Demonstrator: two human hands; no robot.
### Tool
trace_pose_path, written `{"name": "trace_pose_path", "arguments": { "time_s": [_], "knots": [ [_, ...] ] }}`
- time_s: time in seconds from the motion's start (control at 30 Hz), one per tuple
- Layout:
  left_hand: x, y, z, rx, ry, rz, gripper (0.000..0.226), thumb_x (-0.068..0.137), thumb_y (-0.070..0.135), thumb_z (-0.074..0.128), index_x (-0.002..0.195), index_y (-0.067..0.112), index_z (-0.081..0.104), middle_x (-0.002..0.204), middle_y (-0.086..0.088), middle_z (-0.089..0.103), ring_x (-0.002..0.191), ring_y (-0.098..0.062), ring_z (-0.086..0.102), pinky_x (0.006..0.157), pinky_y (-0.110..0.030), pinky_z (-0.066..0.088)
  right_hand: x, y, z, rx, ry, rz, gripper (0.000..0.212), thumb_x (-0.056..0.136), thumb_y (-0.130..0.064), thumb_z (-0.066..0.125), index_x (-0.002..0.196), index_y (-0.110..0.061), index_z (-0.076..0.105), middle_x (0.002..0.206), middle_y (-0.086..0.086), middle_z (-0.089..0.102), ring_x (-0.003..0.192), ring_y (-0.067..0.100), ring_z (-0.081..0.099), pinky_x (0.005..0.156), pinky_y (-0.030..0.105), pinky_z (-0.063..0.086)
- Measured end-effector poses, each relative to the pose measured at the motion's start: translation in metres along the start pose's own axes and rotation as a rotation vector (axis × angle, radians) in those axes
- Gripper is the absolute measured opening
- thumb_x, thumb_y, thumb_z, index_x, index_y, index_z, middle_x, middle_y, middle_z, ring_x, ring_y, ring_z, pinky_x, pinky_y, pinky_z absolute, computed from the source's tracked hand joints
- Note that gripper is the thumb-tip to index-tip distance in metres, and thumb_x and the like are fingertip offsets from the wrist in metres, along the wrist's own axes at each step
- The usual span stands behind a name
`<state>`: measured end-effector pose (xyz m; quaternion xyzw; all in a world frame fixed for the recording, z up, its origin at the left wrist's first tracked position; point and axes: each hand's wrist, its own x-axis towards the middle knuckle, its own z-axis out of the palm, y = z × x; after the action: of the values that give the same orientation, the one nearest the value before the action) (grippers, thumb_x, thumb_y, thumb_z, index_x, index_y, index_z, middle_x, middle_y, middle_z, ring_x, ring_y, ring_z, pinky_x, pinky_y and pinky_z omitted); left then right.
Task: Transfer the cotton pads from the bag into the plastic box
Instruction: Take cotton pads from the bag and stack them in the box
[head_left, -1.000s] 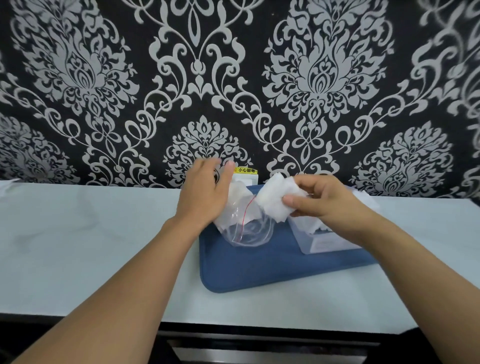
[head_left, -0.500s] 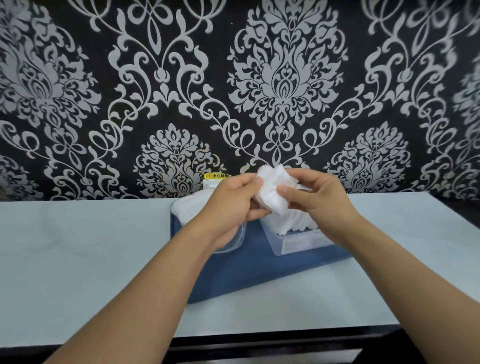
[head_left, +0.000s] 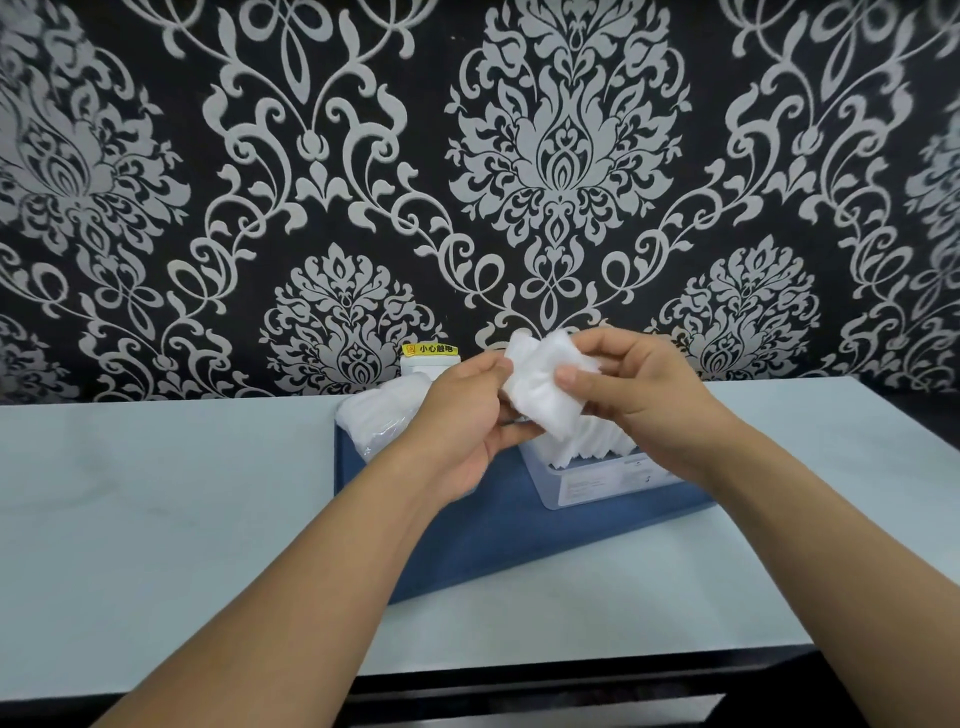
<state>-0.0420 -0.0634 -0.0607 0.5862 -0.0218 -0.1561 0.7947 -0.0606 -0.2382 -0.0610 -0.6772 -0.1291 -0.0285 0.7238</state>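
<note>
Both hands raised over the blue tray (head_left: 519, 540). Right hand (head_left: 639, 395) pinches a small stack of cotton pads (head_left: 545, 389), thumb on its front face. Left hand (head_left: 467, 415) pinches the stack's left edge, seemingly squaring it; fingertip contact partly hidden. The plastic box (head_left: 597, 478), already holding a row of pads, lies directly below the stack and under the right hand, the nearer one. The bag (head_left: 379, 421), with pads left inside, sits behind the left hand.

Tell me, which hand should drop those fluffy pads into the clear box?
Probably the right hand. It pinches the cotton pads almost directly above the plastic box, while the left hand is nearer the bag.
</note>
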Motion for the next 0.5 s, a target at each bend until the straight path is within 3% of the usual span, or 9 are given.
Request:
{"name": "trace_pose_path", "arguments": {
  "time_s": [0.13, 0.3, 0.43, 0.5],
  "knots": [
    [0.001, -0.002, 0.001, 0.007, -0.036, 0.001, 0.024, 0.105, 0.006, 0.046, 0.117, 0.007, 0.066, 0.103, -0.012, 0.076, 0.085, -0.022, 0.074, 0.073, -0.038, 0.064, 0.002, 0.001, 0.004, -0.134, 0.060, -0.027, 0.018, 0.088, -0.001, 0.069, 0.105, -0.006, 0.072, 0.095, 0.013, 0.076, 0.086, 0.020, 0.071, 0.076, 0.028, 0.060],
    [0.001, -0.003, -0.001, 0.037, -0.033, 0.017, 0.023, 0.105, 0.010, 0.047, 0.113, 0.009, 0.068, 0.110, -0.016, 0.075, 0.100, -0.032, 0.074, 0.080, -0.043, 0.063, 0.003, 0.003, 0.008, -0.276, 0.148, -0.063, 0.025, 0.086, -0.005, 0.075, 0.110, -0.008, 0.074, 0.106, 0.014, 0.074, 0.093, 0.037, 0.067, 0.091, 0.048, 0.058],
    [0.001, -0.002, 0.002, 0.077, -0.032, 0.028, 0.039, 0.103, 0.043, 0.049, 0.117, 0.012, 0.068, 0.108, -0.011, 0.076, 0.098, -0.025, 0.075, 0.084, -0.048, 0.062, 0.002, 0.000, 0.016, -0.314, 0.230, -0.112, 0.040, 0.080, -0.001, 0.080, 0.117, -0.013, 0.070, 0.097, 0.005, 0.067, 0.073, 0.013, 0.063, 0.082, 0.041, 0.061],
    [0.001, -0.006, 0.007, 0.118, -0.047, 0.048, 0.037, 0.101, 0.042, 0.054, 0.123, 0.014, 0.063, 0.113, -0.010, 0.075, 0.099, -0.022, 0.075, 0.082, -0.044, 0.062, 0.001, 0.001, 0.024, -0.268, 0.300, -0.128, 0.046, 0.080, -0.002, 0.080, 0.121, -0.015, 0.066, 0.100, 0.005, 0.064, 0.073, 0.009, 0.063, 0.077, 0.035, 0.062]
  ]
}}
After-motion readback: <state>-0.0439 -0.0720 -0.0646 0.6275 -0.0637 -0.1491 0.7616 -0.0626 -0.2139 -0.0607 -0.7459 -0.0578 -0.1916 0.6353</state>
